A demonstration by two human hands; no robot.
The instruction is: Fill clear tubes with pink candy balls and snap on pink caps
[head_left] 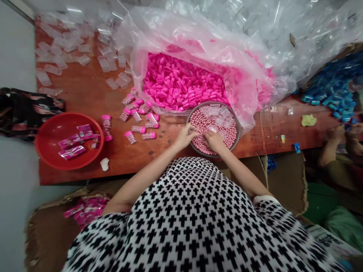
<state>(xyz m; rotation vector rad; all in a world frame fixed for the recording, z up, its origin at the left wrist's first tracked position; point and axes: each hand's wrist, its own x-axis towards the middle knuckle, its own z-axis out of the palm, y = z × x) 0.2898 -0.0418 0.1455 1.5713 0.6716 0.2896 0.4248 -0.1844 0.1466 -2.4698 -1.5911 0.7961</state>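
Gently work the right hand [214, 141] low among the round beads [200, 121], and the left hand [185, 136] close beside it over the rim of the grey bowl [238, 132], to avoid scattering any. Cannot tell, with fingers curled and partly hidden, whether gripping anything. Dusty pink, evenly sized, loosely heaped right beneath the fingertips, with clear plastic cases [225, 112] just beyond.

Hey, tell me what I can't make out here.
In the head view:
Whether the right hand holds anything, hidden beneath the hand itself.
The floor of the gray bowl, covered by pink beads.
Any print on the pink packets in the red bowl, too small and blurred.
The rest of the floral cloth, cut by the left edge.
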